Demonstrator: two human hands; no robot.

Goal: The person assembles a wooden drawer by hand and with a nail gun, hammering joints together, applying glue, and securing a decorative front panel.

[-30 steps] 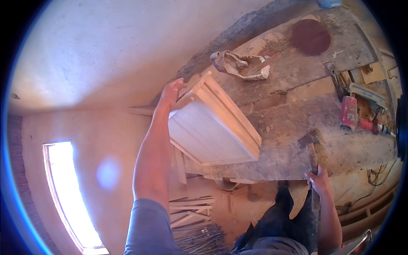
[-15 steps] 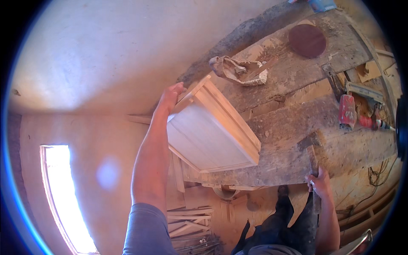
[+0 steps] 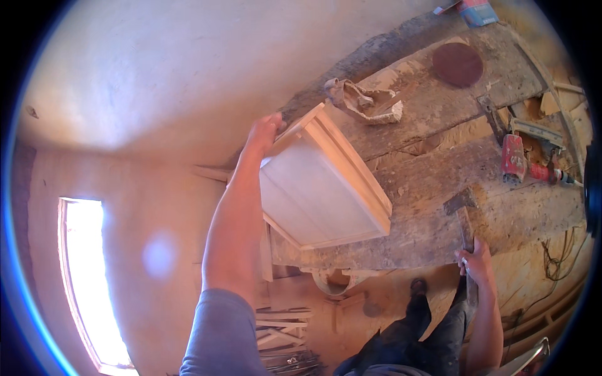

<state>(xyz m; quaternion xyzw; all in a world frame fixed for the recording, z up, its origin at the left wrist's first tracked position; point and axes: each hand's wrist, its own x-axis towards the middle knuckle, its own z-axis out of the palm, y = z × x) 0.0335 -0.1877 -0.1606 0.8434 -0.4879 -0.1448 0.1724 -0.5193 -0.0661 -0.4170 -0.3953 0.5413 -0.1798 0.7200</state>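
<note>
A pale wooden drawer-like box point(image 3: 323, 194) rests tilted on the near left part of a worn wooden workbench point(image 3: 433, 175). My left hand point(image 3: 264, 134) has its fingers closed round the box's far left edge; the fingertips are partly hidden behind the wood. My right hand point(image 3: 479, 263) is wrapped round the wooden handle of a hammer point(image 3: 464, 219). The hammer's dark head is over the bench's near edge, to the right of the box and apart from it. Its handle runs back along my right forearm.
On the bench lie a crumpled dusty off-white piece point(image 3: 367, 103), a dark red round disc point(image 3: 458, 64) and a red power tool point(image 3: 514, 156). A blue box point(image 3: 478, 12) stands at the far end. Wood strips point(image 3: 282, 329) are piled on the floor below; a cable point(image 3: 555, 263) hangs at right.
The whole view has shifted slightly, so bench, box and hands appear a little farther right and up. Both hands keep their hold on the box and the hammer.
</note>
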